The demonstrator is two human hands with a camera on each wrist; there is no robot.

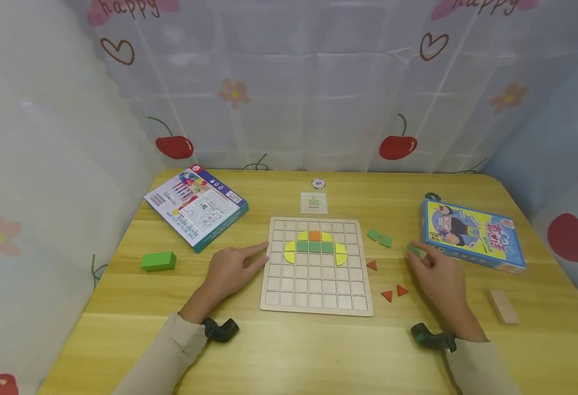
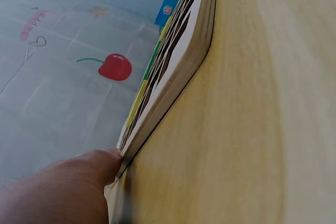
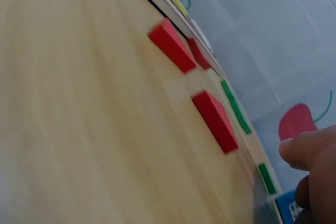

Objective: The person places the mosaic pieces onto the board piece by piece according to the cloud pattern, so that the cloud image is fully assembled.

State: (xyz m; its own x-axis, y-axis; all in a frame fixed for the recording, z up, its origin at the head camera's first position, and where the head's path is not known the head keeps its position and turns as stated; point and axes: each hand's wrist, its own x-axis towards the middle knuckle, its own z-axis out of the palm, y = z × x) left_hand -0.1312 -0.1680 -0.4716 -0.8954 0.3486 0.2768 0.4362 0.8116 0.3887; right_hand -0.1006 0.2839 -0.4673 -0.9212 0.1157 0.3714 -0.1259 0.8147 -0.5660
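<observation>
A wooden grid board lies on the table. Yellow quarter-circle tiles, an orange square tile and a row of green square tiles sit in its cells. My left hand touches the board's left edge with thumb and forefinger stretched out. Right of the board, my right hand hovers with its fingertips at a green tile, which lies on the table in the right wrist view. Nearby are two more green tiles and three red triangular pieces.
Behind the board lie a small pattern card and a round chip. A beads box and a green block are left. A blue-yellow box, a dark chip and a wooden block are right.
</observation>
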